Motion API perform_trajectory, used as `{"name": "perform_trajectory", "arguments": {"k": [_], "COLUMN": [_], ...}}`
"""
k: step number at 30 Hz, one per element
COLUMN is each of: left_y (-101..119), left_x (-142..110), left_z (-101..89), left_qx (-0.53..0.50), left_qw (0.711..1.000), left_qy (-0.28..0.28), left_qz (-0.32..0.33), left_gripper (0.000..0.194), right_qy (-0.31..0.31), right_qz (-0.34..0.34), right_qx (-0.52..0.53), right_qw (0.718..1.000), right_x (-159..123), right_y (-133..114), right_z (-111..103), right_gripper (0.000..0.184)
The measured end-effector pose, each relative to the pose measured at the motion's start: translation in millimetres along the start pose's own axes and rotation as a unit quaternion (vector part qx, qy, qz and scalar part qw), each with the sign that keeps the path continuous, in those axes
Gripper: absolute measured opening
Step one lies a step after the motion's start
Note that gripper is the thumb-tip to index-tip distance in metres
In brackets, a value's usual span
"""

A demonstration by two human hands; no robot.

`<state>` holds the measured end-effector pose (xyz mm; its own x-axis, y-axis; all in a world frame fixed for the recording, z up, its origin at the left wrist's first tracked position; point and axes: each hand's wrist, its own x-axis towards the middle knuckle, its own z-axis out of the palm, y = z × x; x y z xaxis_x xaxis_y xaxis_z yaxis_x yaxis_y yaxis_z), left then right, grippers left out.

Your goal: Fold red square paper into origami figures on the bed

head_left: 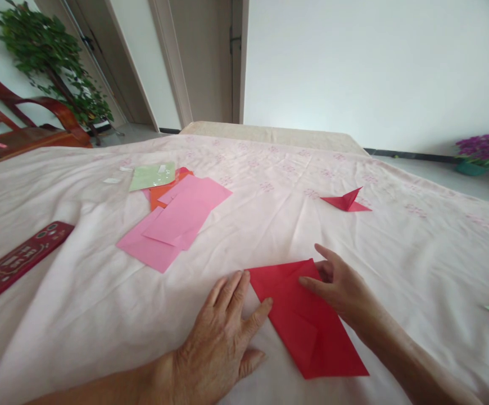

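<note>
From where I sit, watching through the head camera, the step looks like squaring up a fold in the red paper [299, 315]; I would anchor the left side lightly with the left hand [221, 332], line up the edges under the right hand [343, 287], and only then run a firm fingertip along the crease, from the middle outward; pressing before the layers meet would likely set a crooked line, and a heavy palm could drag the sheet over the wrinkled cloth [101, 337] (soft backing is poor for sharp creases, in my judgement).

The paper lies flat between the two hands, its near end reaching back past the right fingers towards the wearer; the hands are apart from each other; the left is spread, palm down, with two fingertips touching the paper's left edge and its thumb on the cloth; the right has its thumb over the upper right part, its other fingers bent at that edge; whether it pinches the sheet, I cannot tell.
</note>
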<state>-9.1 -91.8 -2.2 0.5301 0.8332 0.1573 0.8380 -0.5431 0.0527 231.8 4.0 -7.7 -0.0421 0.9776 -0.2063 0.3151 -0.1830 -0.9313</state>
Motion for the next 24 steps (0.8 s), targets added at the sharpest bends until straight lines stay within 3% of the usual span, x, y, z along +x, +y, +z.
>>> {"name": "perform_trajectory", "arguments": {"k": [2, 5, 9, 13, 19, 22, 24], "left_y": [0, 1, 0, 0, -1, -1, -2], "left_x": [0, 1, 2, 2, 2, 2, 3], "left_z": [-0.2, 0.6, 1.7, 1.7, -1.3, -2.7, -2.2], "left_qx": [0.0, -0.003, -0.008, -0.016, -0.025, -0.026, -0.026], "left_qw": [1.0, 1.0, 1.0, 1.0, 1.0, 1.0, 1.0], "left_qy": [0.0, 0.004, 0.005, -0.002, -0.004, -0.014, -0.016], "left_qz": [-0.001, 0.0, -0.001, -0.002, -0.005, -0.004, -0.003], "left_gripper": [0.075, 0.078, 0.079, 0.077, 0.073, 0.072, 0.072], "right_qy": [-0.027, -0.013, -0.007, -0.016, -0.044, -0.072, -0.075], "right_qz": [-0.008, -0.04, -0.15, -0.241, -0.358, -0.374, -0.356], "right_qx": [-0.02, -0.133, -0.173, -0.202, -0.307, -0.351, -0.381], "right_qw": [0.999, 0.99, 0.973, 0.949, 0.881, 0.856, 0.85], "right_x": [-4, -12, -24, -34, -42, -43, -45], "right_y": [-4, -11, -12, -2, 4, -6, -16], "right_z": [0, 2, 5, 5, 1, 0, 2], "right_gripper": [0.075, 0.052, 0.025, 0.031, 0.059, 0.067, 0.059]}}
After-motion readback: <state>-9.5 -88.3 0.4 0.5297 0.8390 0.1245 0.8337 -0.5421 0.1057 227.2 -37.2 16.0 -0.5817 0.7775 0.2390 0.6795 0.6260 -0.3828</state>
